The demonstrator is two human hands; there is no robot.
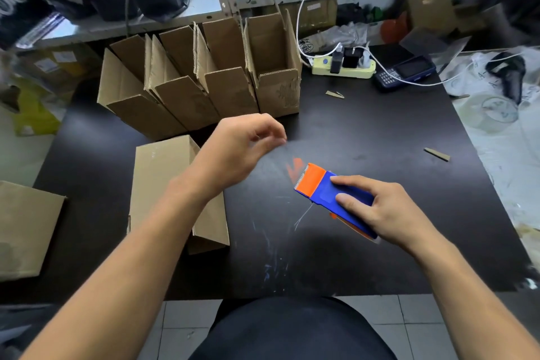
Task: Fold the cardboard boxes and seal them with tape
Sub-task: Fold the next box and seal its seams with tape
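Note:
My right hand (pixel 382 210) grips a blue and orange tape dispenser (pixel 324 188) above the black table (pixel 365 131), its toothed orange end pointing up-left. My left hand (pixel 242 146) hovers just up-left of it, fingers pinched on the end of a clear tape strip (pixel 287 155) stretched from the dispenser. A closed cardboard box (pixel 157 181) lies on its side under my left forearm. A row of several open folded boxes (pixel 204 79) stands at the table's back.
Another cardboard box (pixel 26 228) sits at the far left edge. A power strip (pixel 343 66) with chargers and white cables, and a dark phone (pixel 406 71), lie at the back right. Two cardboard scraps (pixel 436 154) rest on the table. Plastic bags (pixel 496 114) lie right.

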